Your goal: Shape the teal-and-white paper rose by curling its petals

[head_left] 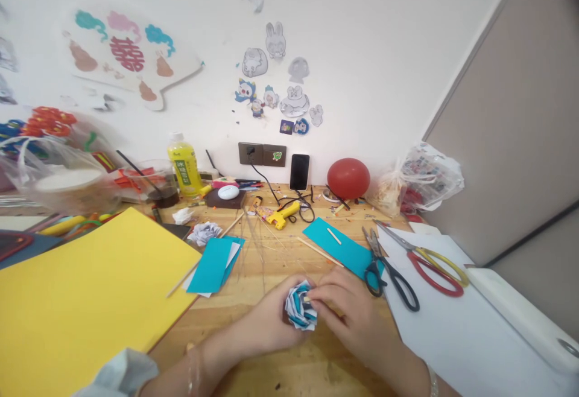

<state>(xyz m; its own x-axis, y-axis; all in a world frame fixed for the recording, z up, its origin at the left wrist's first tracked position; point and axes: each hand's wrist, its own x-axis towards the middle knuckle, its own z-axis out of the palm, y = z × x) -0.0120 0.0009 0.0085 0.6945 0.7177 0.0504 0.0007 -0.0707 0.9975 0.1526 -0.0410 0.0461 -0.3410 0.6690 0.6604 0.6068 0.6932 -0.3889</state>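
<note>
A paper flower (296,312) of rolled blue and white layers sits in my left hand (275,318), whose fingers wrap round it from the left and below. My right hand (346,306) comes in from the right, thumb and index finger pinched on a small pale stick (307,298) at the flower's upper right face. How far the stick reaches into the layers is hidden. Beyond my hands, a blue paper strip (323,234) bears another short pale stick (333,236). Folded blue paper pieces (212,264) lie to the left, near a crumpled white paper flower (205,234).
Large yellow paper (113,270) spreads across the left. Black-handled scissors (393,279) and red-and-yellow-handled scissors (438,270) lie on the right, near white paper (420,336). A yellow glue gun (283,216), bottle (184,168), phone (299,172) and red balloon (348,178) stand at the back.
</note>
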